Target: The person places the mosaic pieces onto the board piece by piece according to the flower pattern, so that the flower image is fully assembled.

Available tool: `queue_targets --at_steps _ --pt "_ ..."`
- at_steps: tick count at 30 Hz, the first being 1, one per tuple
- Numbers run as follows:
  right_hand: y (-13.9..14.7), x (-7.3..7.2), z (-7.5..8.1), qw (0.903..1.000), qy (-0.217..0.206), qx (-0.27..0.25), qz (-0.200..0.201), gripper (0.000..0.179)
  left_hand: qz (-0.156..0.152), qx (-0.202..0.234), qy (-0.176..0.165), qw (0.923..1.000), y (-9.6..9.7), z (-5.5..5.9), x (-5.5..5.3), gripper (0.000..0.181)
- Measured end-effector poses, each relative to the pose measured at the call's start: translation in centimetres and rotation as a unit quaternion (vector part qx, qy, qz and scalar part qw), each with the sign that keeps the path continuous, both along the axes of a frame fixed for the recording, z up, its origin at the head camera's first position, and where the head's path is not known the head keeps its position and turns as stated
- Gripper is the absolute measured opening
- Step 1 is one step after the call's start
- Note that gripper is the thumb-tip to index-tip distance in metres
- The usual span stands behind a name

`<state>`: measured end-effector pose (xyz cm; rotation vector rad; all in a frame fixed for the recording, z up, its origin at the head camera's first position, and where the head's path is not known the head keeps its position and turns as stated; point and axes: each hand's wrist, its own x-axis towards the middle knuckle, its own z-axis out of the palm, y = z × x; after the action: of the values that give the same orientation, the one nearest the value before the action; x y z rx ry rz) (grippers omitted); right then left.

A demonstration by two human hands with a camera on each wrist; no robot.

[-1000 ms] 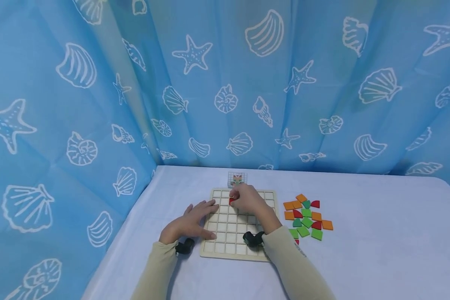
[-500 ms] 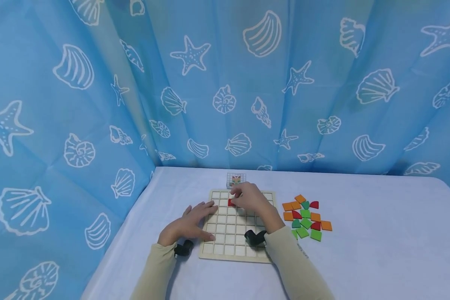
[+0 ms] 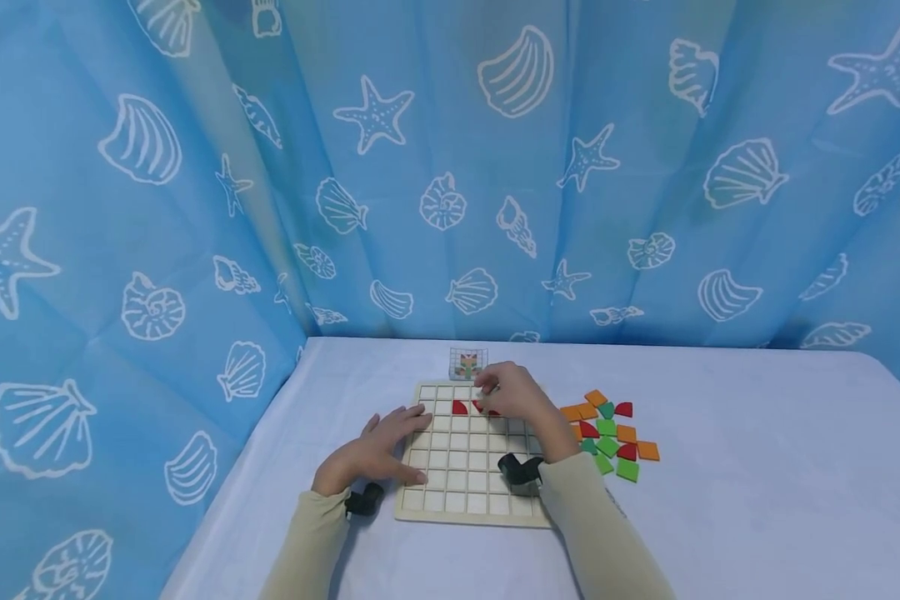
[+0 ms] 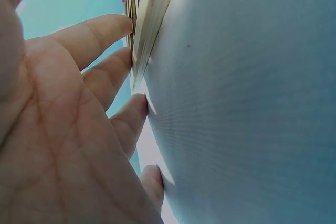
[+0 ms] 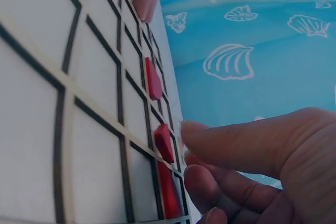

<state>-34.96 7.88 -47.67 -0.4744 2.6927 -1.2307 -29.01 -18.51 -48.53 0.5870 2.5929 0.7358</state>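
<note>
A pale gridded board (image 3: 457, 481) lies on the table. My left hand (image 3: 371, 452) rests at its left edge, fingers spread; in the left wrist view, fingertips touch the board's side. Over the board's upper part is my right hand (image 3: 516, 393), thumb and fingers loosely bent. In the right wrist view, the thumb tip (image 5: 190, 132) is close beside a tilted red piece (image 5: 164, 142), with a narrow gap. Another red piece (image 5: 169, 192) lies in the grid nearby. A red quarter-circle tile (image 3: 460, 407) sits in a cell to the left. The right hand partly hides the board's upper right.
Right of the board lie several loose tiles: orange squares (image 3: 647, 451), green squares (image 3: 627, 472) and red quarter-circles (image 3: 624, 409). A small pattern card (image 3: 468, 362) stands behind the board. A blue shell-print curtain (image 3: 450, 250) borders the white table (image 3: 757, 467).
My right hand has moved rightward off the left red quarter-circle tile, which stays in its cell. More red pieces now show beneath the hand. My left hand has stayed at the board's edge.
</note>
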Motion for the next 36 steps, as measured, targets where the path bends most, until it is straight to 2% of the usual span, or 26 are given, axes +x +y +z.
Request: queue_targets --at_steps 9,16,19,21,26,28,36 --pt "-0.5 0.0 -0.5 0.9996 -0.002 0.029 0.002 0.027 0.004 -0.007 -0.001 1.0 0.1 0.2 -0.1 0.091" --pt "-0.6 0.0 -0.7 0.9996 -0.002 0.029 -0.001 0.024 0.003 -0.001 -0.004 1.0 0.2 0.1 -0.1 0.092" --pt "-0.4 -0.2 -0.7 0.9999 -0.004 0.015 0.005 0.024 0.005 -0.003 -0.004 1.0 0.2 0.1 -0.1 0.092" --pt "-0.2 -0.3 -0.6 0.9999 -0.008 -0.013 0.008 0.026 0.005 -0.008 -0.002 1.0 0.1 0.1 -0.1 0.092" --pt "0.8 -0.6 0.5 0.9934 -0.023 -0.112 0.015 0.035 0.006 -0.012 0.004 0.9999 0.2 0.5 -0.4 0.091" --pt "1.0 -0.5 1.1 0.9913 -0.025 -0.128 0.019 0.036 0.009 -0.011 0.005 0.9999 0.3 0.6 -0.5 0.091" --pt "3.0 0.7 2.8 0.9971 0.0 -0.076 0.006 0.034 0.008 -0.007 0.005 0.9999 0.2 0.0 -0.2 0.093"
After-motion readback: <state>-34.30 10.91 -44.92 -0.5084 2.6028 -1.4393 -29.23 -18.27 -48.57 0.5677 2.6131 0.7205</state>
